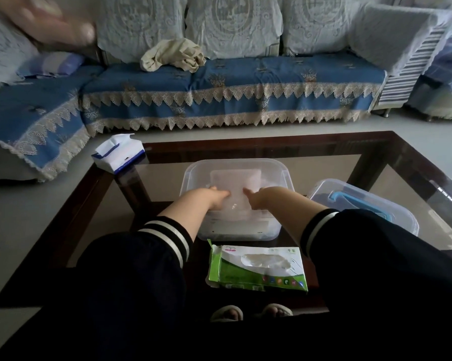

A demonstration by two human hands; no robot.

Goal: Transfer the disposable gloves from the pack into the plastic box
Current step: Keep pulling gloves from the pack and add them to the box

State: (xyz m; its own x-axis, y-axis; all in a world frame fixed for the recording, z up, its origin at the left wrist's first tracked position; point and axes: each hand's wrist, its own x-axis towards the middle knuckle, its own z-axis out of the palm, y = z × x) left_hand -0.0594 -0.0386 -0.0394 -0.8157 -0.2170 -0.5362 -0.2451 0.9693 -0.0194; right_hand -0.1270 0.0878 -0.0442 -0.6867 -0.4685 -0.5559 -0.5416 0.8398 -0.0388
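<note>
**Most of the transfer looks done — the stack is in the box**

One green pack (257,269) lies nearest the viewer on the glass table (376,162), flat, its end flap torn open on the left. Through its oval window something pale shows, but whether gloves remain inside or only the empty liner cannot be told.

Just beyond it, nearly touching, stands the clear plastic box (235,199), open at the top. Both hands are down inside it. The left hand (217,198) and the right hand (256,198) lie side by side, a little apart, fingers reaching forward and down onto a pale, translucent stack of disposable gloves (235,182) that rests on the box floor. They appear to be pressing or smoothing the stack flat rather than pinching it, though the box wall blurs the fingertips and a grip cannot be ruled out.

To the right of the box lies its lid (363,204), clear with a blue handle — not yet fitted. At the far left corner of the table sits a white and blue tissue pack (118,155).

As a judgement: the main load is already across; what is left is settling it, checking the pack for leftovers, and perhaps closing the lid.
</note>
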